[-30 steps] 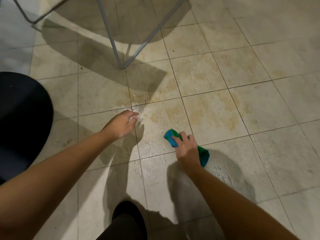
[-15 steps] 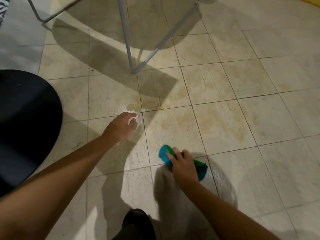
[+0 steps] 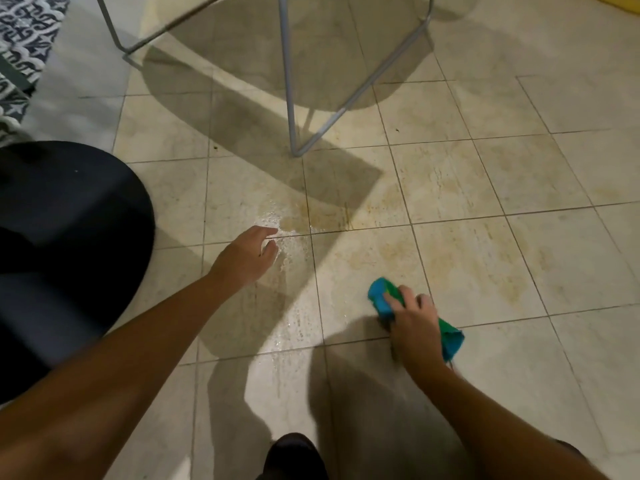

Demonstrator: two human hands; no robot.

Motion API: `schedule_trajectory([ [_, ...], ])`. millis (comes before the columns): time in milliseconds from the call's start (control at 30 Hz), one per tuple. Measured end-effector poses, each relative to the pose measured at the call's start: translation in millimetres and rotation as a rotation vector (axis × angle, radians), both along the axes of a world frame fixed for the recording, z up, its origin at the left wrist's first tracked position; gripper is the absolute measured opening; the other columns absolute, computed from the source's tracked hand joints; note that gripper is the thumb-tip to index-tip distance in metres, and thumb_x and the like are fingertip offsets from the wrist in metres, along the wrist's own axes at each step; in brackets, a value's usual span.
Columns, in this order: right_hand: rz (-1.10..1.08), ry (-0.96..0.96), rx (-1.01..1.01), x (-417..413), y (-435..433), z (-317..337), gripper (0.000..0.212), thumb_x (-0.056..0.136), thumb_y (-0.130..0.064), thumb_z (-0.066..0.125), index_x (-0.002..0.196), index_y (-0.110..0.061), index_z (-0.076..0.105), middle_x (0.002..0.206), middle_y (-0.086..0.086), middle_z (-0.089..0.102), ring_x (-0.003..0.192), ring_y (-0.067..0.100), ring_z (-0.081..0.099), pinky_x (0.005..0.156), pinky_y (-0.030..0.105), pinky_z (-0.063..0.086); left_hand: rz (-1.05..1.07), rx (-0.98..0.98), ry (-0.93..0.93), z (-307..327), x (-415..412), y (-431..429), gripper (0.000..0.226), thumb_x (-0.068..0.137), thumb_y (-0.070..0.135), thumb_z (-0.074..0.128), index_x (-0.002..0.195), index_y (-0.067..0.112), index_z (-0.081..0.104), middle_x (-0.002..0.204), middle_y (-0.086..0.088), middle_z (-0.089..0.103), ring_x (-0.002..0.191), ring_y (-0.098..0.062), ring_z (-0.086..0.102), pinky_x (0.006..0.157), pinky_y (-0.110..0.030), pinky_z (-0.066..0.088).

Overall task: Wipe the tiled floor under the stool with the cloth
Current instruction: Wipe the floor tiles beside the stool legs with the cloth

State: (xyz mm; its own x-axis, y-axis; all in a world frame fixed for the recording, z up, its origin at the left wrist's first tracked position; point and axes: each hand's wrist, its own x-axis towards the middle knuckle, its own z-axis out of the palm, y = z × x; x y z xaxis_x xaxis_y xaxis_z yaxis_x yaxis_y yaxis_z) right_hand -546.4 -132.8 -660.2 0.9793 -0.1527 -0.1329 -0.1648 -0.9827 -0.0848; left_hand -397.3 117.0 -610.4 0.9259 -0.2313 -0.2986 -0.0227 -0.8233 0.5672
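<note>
A blue and green cloth (image 3: 381, 296) lies bunched on the beige tiled floor (image 3: 485, 254), and my right hand (image 3: 414, 318) grips it and presses it down near the lower middle. My left hand (image 3: 247, 256) hovers over or touches a wet, shiny patch (image 3: 291, 237) to the left, fingers loosely extended and holding nothing. The stool's grey metal wire legs (image 3: 289, 98) stand at the top of the view, its round shadow spread under them.
A large black round object (image 3: 69, 237) sits at the left edge. A patterned black and white rug (image 3: 24, 39) lies at the top left. My dark shoe (image 3: 294, 455) shows at the bottom. Brownish stains mark the tiles right of the wet patch.
My right hand has slid the cloth over the floor, first back towards me, then to the right. The view tilted up, showing more of the stool legs. My left hand stays near the wet patch.
</note>
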Motion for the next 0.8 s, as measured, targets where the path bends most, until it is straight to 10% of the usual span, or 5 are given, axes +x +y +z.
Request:
schedule_trajectory([
  [200, 0.297, -0.025, 0.045, 30, 49, 3, 0.055, 0.048, -0.016, 0.088, 0.1, -0.022, 0.07, 0.106, 0.002, 0.067, 0.079, 0.02, 0.062, 0.064, 0.028, 0.052, -0.003, -0.008, -0.026, 1, -4, -4, 0.039, 0.095, 0.027, 0.04, 0.133, 0.019, 0.044, 0.139, 0.002, 0.045, 0.128, -0.016, 0.043, 0.103, -0.03, 0.034],
  [300, 0.201, 0.012, 0.066, 64, 39, 2, 0.049, 0.085, -0.006, 0.057, 0.132, -0.021, 0.046, 0.138, 0.002, 0.04, 0.107, 0.019, 0.044, 0.09, 0.029, 0.039, -0.018, -0.012, -0.057, 5, -7, -2, 0.038, 0.095, 0.025, 0.04, 0.132, 0.017, 0.044, 0.138, 0.001, 0.046, 0.128, -0.016, 0.043, 0.103, -0.028, 0.032],
  [500, -0.219, 0.006, 0.063, 61, 7, 9, 0.045, 0.092, -0.017, 0.049, 0.136, -0.021, 0.041, 0.14, 0.002, 0.034, 0.1, 0.019, 0.041, 0.09, 0.029, 0.037, -0.003, -0.006, -0.052, 6, -12, 10, 0.037, 0.096, 0.023, 0.039, 0.132, 0.016, 0.045, 0.139, -0.001, 0.045, 0.128, -0.017, 0.043, 0.101, -0.028, 0.033],
  [700, 0.19, -0.039, 0.002, 39, 52, 1, 0.054, 0.048, -0.01, 0.088, 0.1, -0.012, 0.07, 0.101, 0.008, 0.068, 0.062, 0.019, 0.056, 0.053, 0.027, 0.048, 0.06, -0.018, -0.046, 6, -8, 15, 0.037, 0.096, 0.022, 0.039, 0.131, 0.014, 0.046, 0.138, -0.003, 0.046, 0.127, -0.018, 0.045, 0.098, -0.025, 0.032],
  [800, 0.253, -0.005, 0.065, 70, 64, 8, 0.047, 0.078, -0.009, 0.066, 0.124, -0.016, 0.055, 0.128, 0.004, 0.052, 0.091, 0.021, 0.051, 0.074, 0.027, 0.043, 0.077, -0.02, -0.042, 3, -6, 14, 0.037, 0.096, 0.022, 0.039, 0.131, 0.013, 0.046, 0.138, -0.003, 0.046, 0.126, -0.018, 0.045, 0.098, -0.024, 0.032],
])
